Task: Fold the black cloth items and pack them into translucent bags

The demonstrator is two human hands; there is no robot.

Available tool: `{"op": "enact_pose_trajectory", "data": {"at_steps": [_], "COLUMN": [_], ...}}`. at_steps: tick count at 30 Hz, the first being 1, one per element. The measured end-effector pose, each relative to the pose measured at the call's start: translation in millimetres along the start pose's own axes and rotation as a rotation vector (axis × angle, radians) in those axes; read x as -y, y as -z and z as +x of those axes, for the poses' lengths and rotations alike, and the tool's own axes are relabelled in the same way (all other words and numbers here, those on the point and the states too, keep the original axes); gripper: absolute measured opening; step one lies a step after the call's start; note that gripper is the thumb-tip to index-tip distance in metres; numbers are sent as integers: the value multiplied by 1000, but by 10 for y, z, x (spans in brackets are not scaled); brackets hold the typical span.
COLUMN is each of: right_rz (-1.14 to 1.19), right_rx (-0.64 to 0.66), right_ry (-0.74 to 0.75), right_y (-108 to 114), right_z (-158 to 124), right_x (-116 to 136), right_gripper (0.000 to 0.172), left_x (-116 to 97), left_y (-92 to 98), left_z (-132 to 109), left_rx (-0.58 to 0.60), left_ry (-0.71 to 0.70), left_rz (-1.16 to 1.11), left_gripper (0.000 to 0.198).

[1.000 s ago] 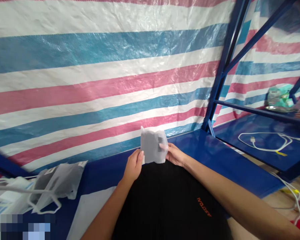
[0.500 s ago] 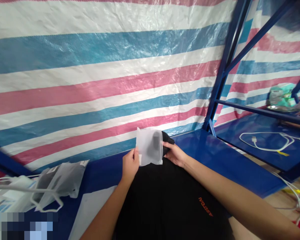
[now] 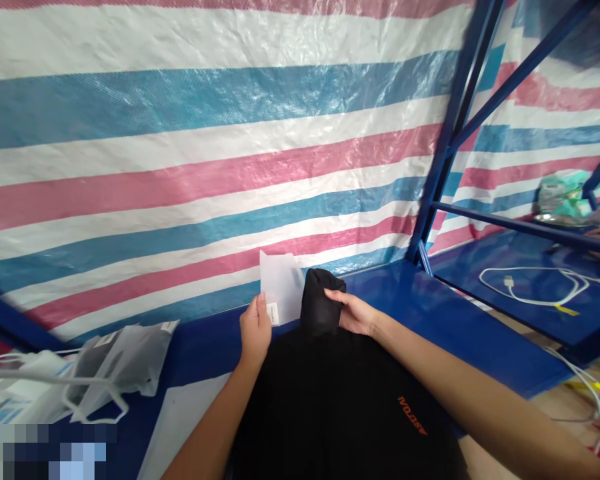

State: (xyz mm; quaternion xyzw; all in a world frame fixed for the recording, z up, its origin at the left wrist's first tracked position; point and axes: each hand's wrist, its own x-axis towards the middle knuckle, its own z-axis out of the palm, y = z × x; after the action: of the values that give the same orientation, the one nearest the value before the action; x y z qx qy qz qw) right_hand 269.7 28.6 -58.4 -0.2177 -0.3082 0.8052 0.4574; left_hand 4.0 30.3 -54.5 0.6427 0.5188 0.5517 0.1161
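Note:
My left hand (image 3: 256, 328) pinches the left edge of a frosted plastic bag (image 3: 281, 283), near a small white label (image 3: 273, 313). Just right of the bag, my right hand (image 3: 356, 312) grips a folded black cloth item (image 3: 321, 300), thumb on its front and fingers behind. What kind of cloth item it is, I cannot make out. The bag's right side meets the black bundle, and whether they overlap is hard to see. Below both hands is black clothing (image 3: 340, 400) with orange lettering.
Frosted bags with dark contents (image 3: 130, 360) and white cables (image 3: 97, 393) lie on the blue table (image 3: 200, 350) at left. Another frosted bag (image 3: 185, 413) is near my left forearm. A blue metal frame (image 3: 437, 173) stands at right, beside a surface with a coiled white cable (image 3: 535, 287).
The black cloth item, mostly behind or inside the bag before, now shows in full beside it. The bag and my left hand have shifted slightly left.

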Motion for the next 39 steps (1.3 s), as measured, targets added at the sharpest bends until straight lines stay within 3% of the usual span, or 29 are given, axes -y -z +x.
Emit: {"op": "enact_pose_trajectory", "data": {"at_steps": [3,6,9,13,15,17,21,29,39], "right_rz": [-52,-179,-577,-1283,-1504,-1628,-1707,-1762,-1853], "right_rx": [-9,-75,-119,46,171,218,139,39,27], "right_ry": [19,160,367,700,810,852,907,927,903], "right_y": [-40,-32,2,45,70,109,213,308,286], "right_z": [0,-6,-34,-90,-98,-86,-36,-25,-35], "right_x": [-60,-22,85,245,285,294,291,357,332], "right_gripper": [46,49,45,38,44,52,60,63,70], "left_x": [-15,6,29,-29,-84,-121,-93,95,105], "left_y": [0,-26,-82,-113,-91,-67,-81,-112,-69], "left_z": [-17,-18,-8,-5,-10,-15,-8,38,22], "left_rx": [59,99,95,93,56,-14,-9,123,207], "left_ry": [-51,-57,-59,-78,-106,-107,-90,-136,-243], "left_rz": [9,36,-22,-258,-275,-227,-134,82,159], "left_gripper": [47,42,36,59,72,68,42,22,32]}}
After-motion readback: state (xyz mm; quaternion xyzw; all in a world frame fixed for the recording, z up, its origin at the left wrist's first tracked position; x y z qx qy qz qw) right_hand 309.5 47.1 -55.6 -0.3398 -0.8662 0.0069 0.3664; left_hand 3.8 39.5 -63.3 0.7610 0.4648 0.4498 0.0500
